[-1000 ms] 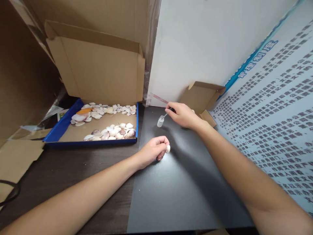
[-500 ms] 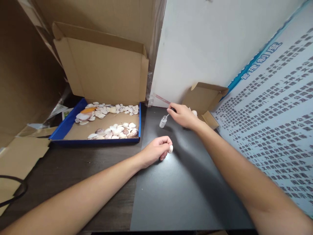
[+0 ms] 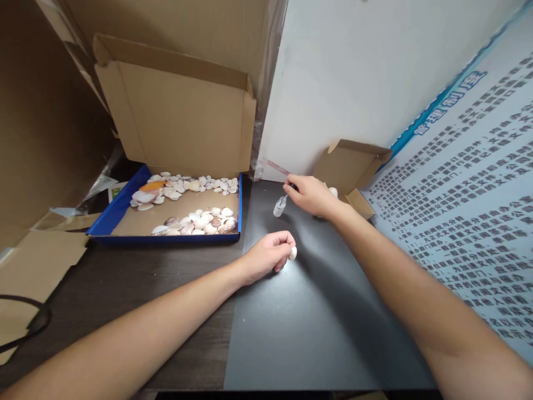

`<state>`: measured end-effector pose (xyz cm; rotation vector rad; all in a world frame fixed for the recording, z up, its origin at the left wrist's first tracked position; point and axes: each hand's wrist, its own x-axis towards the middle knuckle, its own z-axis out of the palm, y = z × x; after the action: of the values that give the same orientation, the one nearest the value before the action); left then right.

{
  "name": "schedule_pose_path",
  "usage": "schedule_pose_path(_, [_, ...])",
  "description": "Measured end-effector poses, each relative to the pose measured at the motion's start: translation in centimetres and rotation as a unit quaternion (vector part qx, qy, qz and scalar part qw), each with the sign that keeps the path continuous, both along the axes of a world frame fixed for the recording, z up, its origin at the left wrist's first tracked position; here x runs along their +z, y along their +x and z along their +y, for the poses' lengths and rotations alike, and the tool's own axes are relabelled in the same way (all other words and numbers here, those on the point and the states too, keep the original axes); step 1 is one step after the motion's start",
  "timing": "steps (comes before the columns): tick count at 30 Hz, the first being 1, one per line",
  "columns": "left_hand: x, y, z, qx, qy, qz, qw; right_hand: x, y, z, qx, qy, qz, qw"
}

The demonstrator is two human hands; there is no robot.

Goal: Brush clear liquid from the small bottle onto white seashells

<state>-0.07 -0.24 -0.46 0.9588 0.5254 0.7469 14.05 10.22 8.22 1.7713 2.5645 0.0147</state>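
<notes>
My left hand (image 3: 267, 256) pinches a small white seashell (image 3: 293, 253) between thumb and fingertips, low over a dark grey mat (image 3: 283, 333). Beyond it, a small clear glass bottle (image 3: 279, 208) with whitish contents stands on the mat, seeming to tilt a little. My right hand (image 3: 312, 194) is closed on a brush cap (image 3: 293, 187), dark and partly hidden by the fingers. Its thin stem slants down to the bottle's mouth; how deep the tip reaches cannot be made out.
An open blue-edged cardboard box (image 3: 166, 240) at the left holds several white, brown and orange shells (image 3: 204, 221). Behind my right hand stands a smaller open carton (image 3: 347, 166) with a white shell (image 3: 333, 191). A printed board (image 3: 470, 194) borders the right; a black cable (image 3: 44, 308) lies far left.
My right hand has shifted slightly left, bringing the brush cap closer over the bottle. My left hand keeps the shell in nearly the same place. The whole view has moved a little.
</notes>
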Motion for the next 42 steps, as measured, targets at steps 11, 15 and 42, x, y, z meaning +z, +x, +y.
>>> schedule_pose_path(11, [-0.1, -0.1, 0.0, -0.004, -0.001, -0.002, 1.000, 0.6, 0.1, 1.6, -0.008, -0.063, 0.004, 0.998])
schedule_pose_path(15, [-0.1, 0.0, 0.1, -0.004, 0.001, 0.000, 1.000, 0.7, 0.2, 1.6, -0.013, -0.068, 0.018, 0.997])
schedule_pose_path(42, [-0.5, 0.1, 0.2, -0.006, -0.001, 0.004, 1.000, 1.0, 1.4, 1.4, -0.013, -0.032, 0.123, 0.992])
